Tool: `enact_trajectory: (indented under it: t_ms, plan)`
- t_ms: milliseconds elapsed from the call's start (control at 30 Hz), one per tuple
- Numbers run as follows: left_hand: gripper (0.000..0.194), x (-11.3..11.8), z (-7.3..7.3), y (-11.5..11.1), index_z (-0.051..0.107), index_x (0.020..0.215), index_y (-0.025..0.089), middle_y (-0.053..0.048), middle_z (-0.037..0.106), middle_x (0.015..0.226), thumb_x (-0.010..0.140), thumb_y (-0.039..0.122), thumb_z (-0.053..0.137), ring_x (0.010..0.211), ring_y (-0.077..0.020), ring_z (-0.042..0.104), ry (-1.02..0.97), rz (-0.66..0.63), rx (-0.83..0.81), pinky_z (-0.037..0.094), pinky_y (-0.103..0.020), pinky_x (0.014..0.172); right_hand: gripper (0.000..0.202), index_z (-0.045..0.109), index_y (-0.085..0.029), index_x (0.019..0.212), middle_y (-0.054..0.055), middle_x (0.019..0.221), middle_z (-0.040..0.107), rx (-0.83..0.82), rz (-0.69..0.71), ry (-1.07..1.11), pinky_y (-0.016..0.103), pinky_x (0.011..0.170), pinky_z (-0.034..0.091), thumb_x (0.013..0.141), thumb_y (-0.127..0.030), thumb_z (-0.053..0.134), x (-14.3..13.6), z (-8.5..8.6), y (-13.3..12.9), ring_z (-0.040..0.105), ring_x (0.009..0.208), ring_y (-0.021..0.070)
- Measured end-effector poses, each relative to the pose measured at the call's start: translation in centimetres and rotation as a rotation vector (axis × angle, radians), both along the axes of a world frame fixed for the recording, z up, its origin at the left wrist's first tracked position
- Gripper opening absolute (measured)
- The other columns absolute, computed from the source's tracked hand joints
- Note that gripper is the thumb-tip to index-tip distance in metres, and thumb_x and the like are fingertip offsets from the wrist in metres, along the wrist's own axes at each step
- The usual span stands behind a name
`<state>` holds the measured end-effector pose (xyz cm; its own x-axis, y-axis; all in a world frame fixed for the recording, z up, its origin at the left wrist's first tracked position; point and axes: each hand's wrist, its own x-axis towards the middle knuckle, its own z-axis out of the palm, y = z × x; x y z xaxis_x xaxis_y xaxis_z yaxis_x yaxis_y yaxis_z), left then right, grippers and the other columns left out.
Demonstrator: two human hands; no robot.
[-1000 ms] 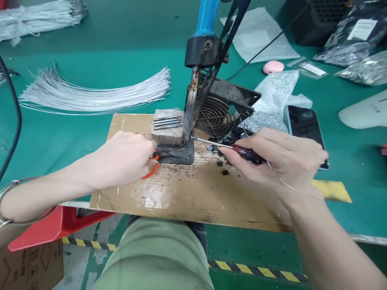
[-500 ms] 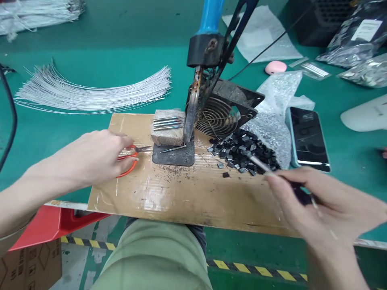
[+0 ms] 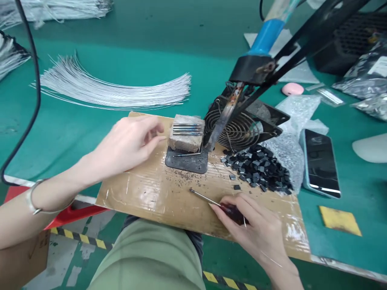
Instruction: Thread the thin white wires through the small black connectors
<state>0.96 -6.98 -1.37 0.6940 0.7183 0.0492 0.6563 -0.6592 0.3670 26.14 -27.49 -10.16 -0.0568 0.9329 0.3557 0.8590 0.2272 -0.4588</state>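
Two changes: left hand point(image 3: 130, 141) loose by block point(image 3: 186, 142), scissors now out of sight, so likely free for pins point(image 3: 186, 129); right hand point(image 3: 256, 225) grips screwdriver point(image 3: 206, 197), off the chips point(image 3: 262, 169).

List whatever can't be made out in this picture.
All in the head view:
Screwdriver: much of its handle is hidden by the right hand.
Left hand: its back hides the palm; anything small inside can't be told.
White container: cut off by the right edge.
Black pieces: lower ones covered by the heap.
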Motion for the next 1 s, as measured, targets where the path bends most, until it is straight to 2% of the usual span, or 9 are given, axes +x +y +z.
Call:
enact_trajectory:
  t_ms: [100, 267, 400, 500, 600, 700, 800, 867, 1000]
  plan:
    - [0.013, 1.6, -1.6, 0.6, 0.068, 0.103, 0.016, -0.002, 0.069, 0.082, 0.095, 0.02, 0.059, 0.068, -0.0165, 0.06, -0.187, -0.044, 0.019, 0.044, -0.031, 0.072, 0.015, 0.063, -0.02, 0.083, -0.001, 0.068, 0.063, -0.025, -0.011, 0.034, 0.025, 0.056, 0.048, 0.091, -0.023, 0.075, -0.3, 0.1, 0.1, 0.061, 0.055, 0.0129]
    - [0.01, 2.6, -3.1, 0.8, 0.067, 0.091, 0.016, -0.003, 0.065, 0.083, 0.094, 0.015, 0.058, 0.068, -0.0163, 0.056, -0.197, -0.025, 0.08, 0.041, -0.029, 0.066, 0.014, 0.063, -0.02, 0.083, -0.001, 0.069, 0.064, -0.03, -0.02, 0.075, 0.024, 0.056, 0.049, 0.091, -0.021, 0.075, -0.6, 0.4, 0.2, 0.061, 0.057, 0.0128]
    - [0.011, 1.8, -2.5, 0.2, 0.062, 0.095, 0.015, -0.006, 0.067, 0.092, 0.098, 0.017, 0.051, 0.072, -0.0179, 0.057, -0.135, -0.032, 0.079, 0.041, -0.03, 0.067, 0.015, 0.063, -0.02, 0.083, 0.0, 0.07, 0.064, -0.038, -0.01, 0.086, 0.027, 0.057, 0.049, 0.089, -0.021, 0.077, -0.4, 0.4, 0.3, 0.06, 0.059, 0.0148]
    - [0.009, 0.3, -1.4, -0.8, 0.057, 0.098, 0.017, -0.004, 0.067, 0.09, 0.1, 0.018, 0.049, 0.071, -0.0174, 0.059, -0.117, -0.009, 0.032, 0.041, -0.03, 0.066, 0.014, 0.066, -0.02, 0.089, 0.003, 0.074, 0.068, 0.037, -0.013, 0.066, 0.032, 0.063, 0.051, 0.086, -0.016, 0.079, -0.4, 0.7, 0.5, 0.061, 0.066, 0.0188]
    - [0.007, -1.3, 0.0, -2.2, 0.053, 0.095, 0.02, 0.0, 0.064, 0.078, 0.101, 0.021, 0.049, 0.064, -0.0155, 0.058, -0.113, 0.006, -0.034, 0.041, -0.029, 0.063, 0.022, 0.067, -0.02, 0.097, 0.004, 0.076, 0.072, 0.15, -0.043, 0.065, 0.034, 0.065, 0.051, 0.084, -0.007, 0.078, -1.0, 1.8, 0.8, 0.063, 0.067, 0.0198]
    - [0.007, -2.0, 1.1, -4.0, 0.051, 0.095, 0.022, 0.001, 0.063, 0.076, 0.101, 0.021, 0.046, 0.062, -0.0154, 0.058, -0.076, -0.056, -0.134, 0.041, -0.028, 0.059, 0.028, 0.069, -0.018, 0.104, 0.006, 0.079, 0.073, 0.214, -0.027, 0.071, 0.032, 0.063, 0.052, 0.083, -0.004, 0.079, -2.5, 3.6, 1.3, 0.065, 0.067, 0.0192]
    - [0.012, -1.8, 1.5, -5.9, 0.05, 0.097, 0.023, 0.0, 0.062, 0.08, 0.098, 0.013, 0.043, 0.063, -0.0157, 0.056, -0.008, -0.211, -0.228, 0.038, -0.029, 0.056, 0.029, 0.069, -0.014, 0.113, 0.008, 0.081, 0.073, 0.174, 0.05, 0.082, 0.032, 0.062, 0.053, 0.086, -0.014, 0.079, -4.2, 5.0, 2.0, 0.065, 0.067, 0.0192]
    - [0.016, -1.4, 1.4, -6.9, 0.048, 0.093, 0.024, 0.001, 0.058, 0.079, 0.095, 0.008, 0.044, 0.06, -0.0154, 0.052, 0.033, -0.305, -0.246, 0.034, -0.03, 0.054, 0.021, 0.071, -0.013, 0.11, 0.007, 0.077, 0.071, 0.099, 0.104, 0.109, 0.031, 0.061, 0.053, 0.09, -0.016, 0.075, -5.1, 5.4, 2.3, 0.065, 0.066, 0.0189]
    - [0.017, -0.2, 1.0, -8.0, 0.051, 0.091, 0.024, 0.001, 0.058, 0.082, 0.094, 0.007, 0.048, 0.064, -0.0156, 0.054, -0.028, -0.333, -0.254, 0.035, -0.03, 0.056, 0.011, 0.073, -0.016, 0.1, 0.003, 0.074, 0.067, -0.083, 0.133, 0.284, 0.028, 0.061, 0.053, 0.095, -0.011, 0.064, -5.8, 5.2, 2.5, 0.063, 0.064, 0.0156]
